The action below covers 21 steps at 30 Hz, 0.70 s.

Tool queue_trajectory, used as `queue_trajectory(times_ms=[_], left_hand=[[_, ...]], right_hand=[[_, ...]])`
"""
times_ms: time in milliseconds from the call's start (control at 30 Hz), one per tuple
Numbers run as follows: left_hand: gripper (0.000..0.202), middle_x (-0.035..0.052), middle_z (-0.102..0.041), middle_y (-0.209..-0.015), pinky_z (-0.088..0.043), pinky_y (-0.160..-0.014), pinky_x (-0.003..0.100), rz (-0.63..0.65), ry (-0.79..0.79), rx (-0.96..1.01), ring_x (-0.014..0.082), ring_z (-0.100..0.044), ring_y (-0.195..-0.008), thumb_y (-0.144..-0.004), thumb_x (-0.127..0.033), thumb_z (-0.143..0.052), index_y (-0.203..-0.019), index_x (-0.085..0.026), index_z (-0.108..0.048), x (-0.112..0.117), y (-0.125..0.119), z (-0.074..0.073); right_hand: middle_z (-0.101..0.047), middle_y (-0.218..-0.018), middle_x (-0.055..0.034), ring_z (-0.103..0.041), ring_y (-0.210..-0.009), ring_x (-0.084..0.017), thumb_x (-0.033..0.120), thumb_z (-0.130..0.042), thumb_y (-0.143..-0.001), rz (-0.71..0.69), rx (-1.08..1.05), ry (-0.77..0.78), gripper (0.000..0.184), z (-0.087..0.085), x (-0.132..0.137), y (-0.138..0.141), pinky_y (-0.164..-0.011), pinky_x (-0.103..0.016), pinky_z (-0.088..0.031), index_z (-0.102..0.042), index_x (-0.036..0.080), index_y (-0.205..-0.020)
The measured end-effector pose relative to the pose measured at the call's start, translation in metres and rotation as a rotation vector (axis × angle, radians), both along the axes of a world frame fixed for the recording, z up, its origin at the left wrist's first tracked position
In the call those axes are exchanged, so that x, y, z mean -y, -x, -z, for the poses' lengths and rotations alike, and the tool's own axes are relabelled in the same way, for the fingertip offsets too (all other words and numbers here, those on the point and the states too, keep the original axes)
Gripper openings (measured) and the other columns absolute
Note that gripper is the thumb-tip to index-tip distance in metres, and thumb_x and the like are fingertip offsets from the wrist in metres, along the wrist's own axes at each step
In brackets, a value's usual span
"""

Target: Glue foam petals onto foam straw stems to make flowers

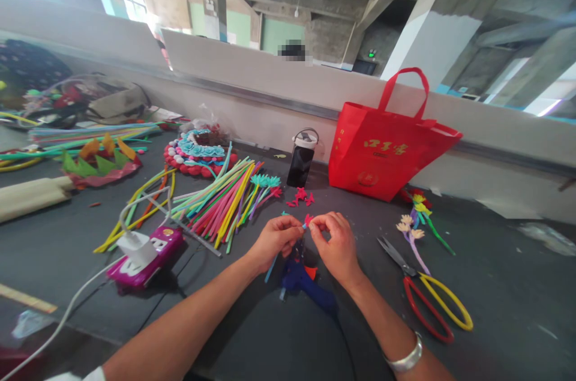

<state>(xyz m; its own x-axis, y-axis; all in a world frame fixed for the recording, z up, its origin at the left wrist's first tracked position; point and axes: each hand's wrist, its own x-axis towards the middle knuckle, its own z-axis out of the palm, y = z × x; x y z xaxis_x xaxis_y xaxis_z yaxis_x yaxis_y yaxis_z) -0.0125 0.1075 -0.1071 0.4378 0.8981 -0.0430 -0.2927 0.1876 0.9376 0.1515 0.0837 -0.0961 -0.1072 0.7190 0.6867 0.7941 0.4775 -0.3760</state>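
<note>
My left hand (278, 237) pinches a light blue stem (270, 271), which looks like a fuzzy craft stick and slants down below the fingers. Close beside it, my right hand (335, 244) holds a small pinkish-red flower piece (308, 219) by its fingertips, at the top of the stem. The fingers partly cover where the two meet. Below both hands lies a dark blue glue gun (308, 286) on the table. More pinkish-red pieces (300, 195) lie just beyond my fingertips. Scissors (409, 273) with red and yellow handles rest open to the right.
A bundle of coloured sticks (225, 204) lies left of my hands. Nearer me is a purple power strip (146, 261) with a white plug and cable. A phone (300, 166) leans on a bottle at the back, beside a red bag (382, 153). Several made flowers (416, 225) lie right.
</note>
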Motion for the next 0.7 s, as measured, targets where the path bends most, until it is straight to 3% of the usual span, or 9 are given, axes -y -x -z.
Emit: queue_trajectory(times_ms=[700], left_hand=[[0.021,-0.0084,-0.044,-0.046,-0.028,-0.034,0.018,0.003,0.005,-0.006,0.0037,-0.030,-0.035,-0.070,-0.032,-0.073,-0.076,-0.015,-0.062,-0.0018,0.0005,0.0035]], right_hand=[[-0.058,-0.071,-0.0004,-0.052,-0.071,-0.018,0.017,-0.057,-0.085,-0.025,-0.023,0.041,0.012,0.0001,-0.0032,-0.0038,-0.070,-0.032,-0.042,-0.056,0.022,-0.075]])
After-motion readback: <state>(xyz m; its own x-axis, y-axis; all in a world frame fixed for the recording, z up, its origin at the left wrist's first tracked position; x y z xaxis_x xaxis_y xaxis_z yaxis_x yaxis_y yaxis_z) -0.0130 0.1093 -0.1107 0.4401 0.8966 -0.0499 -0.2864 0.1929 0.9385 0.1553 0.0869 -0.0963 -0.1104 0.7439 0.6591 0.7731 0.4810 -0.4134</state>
